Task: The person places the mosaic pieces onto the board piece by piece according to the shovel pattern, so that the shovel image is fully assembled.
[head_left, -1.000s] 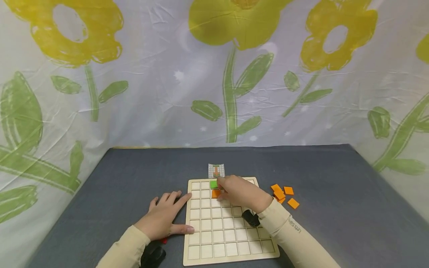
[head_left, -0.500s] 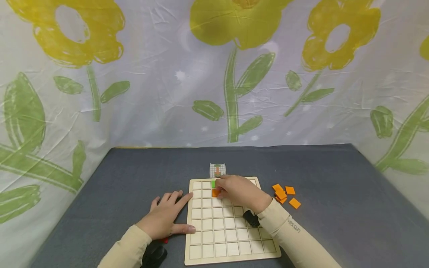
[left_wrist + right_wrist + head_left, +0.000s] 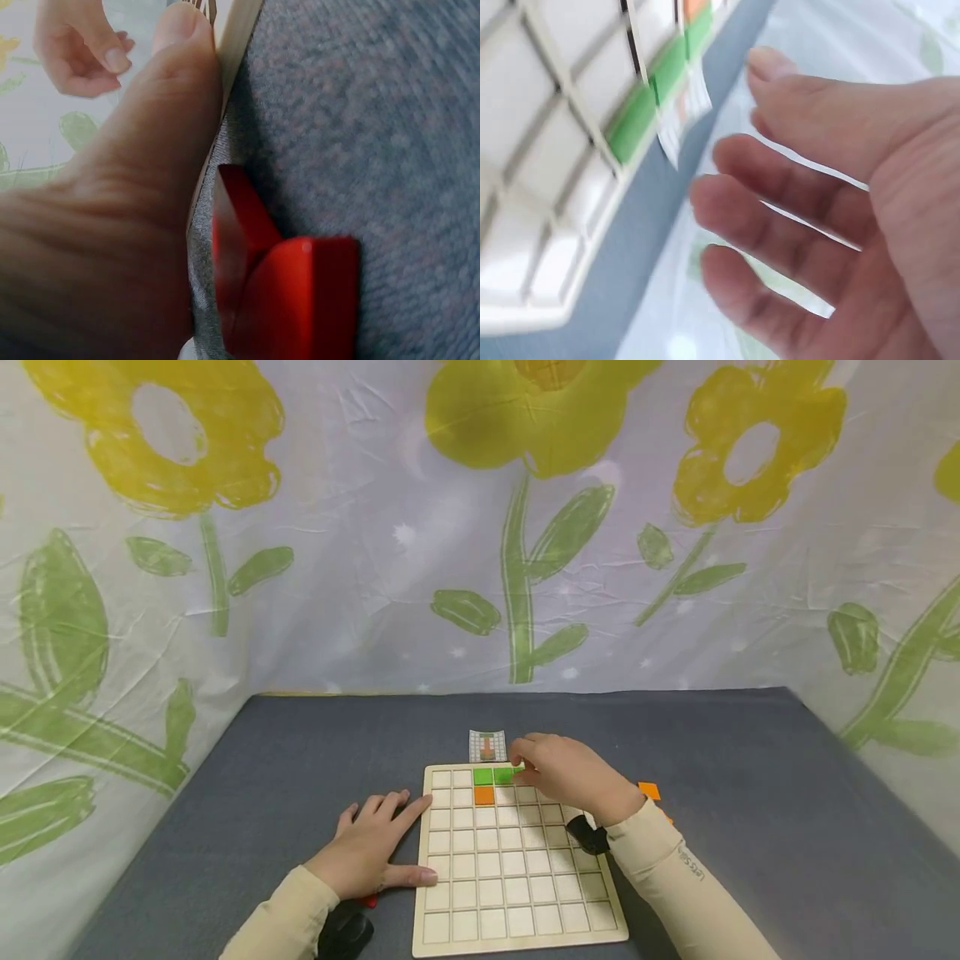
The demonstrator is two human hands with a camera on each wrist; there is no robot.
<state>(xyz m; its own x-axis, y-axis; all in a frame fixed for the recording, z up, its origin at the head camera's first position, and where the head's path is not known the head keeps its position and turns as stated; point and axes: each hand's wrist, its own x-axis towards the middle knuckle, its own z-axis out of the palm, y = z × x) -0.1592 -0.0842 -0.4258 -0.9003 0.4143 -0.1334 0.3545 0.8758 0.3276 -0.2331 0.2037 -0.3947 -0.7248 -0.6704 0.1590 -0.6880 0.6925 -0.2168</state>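
My right hand [image 3: 573,778] hovers over the far edge of a pale wooden grid board [image 3: 487,893]. In the right wrist view its fingers [image 3: 731,202] are loosely bent with nothing between them. Green square tiles [image 3: 482,776] sit side by side in the board's far row; the right wrist view shows a third green tile [image 3: 632,124], which the hand partly covers in the head view. One orange tile [image 3: 483,796] lies in the second row below the leftmost green one. My left hand [image 3: 367,852] rests spread at the board's left edge, thumb [image 3: 169,82] on the rim.
A small printed pattern card [image 3: 487,746] lies just beyond the board. Loose orange tiles [image 3: 648,790] are on the dark table [image 3: 750,860] at right, mostly hidden by the right hand. Red pieces [image 3: 300,292] lie beside the left wrist. A flower-print cloth [image 3: 337,527] hangs behind.
My right hand has moved right and drawn back from the orange tile, uncovering it and the green tiles beside it. The left hand stays at the board's edge.
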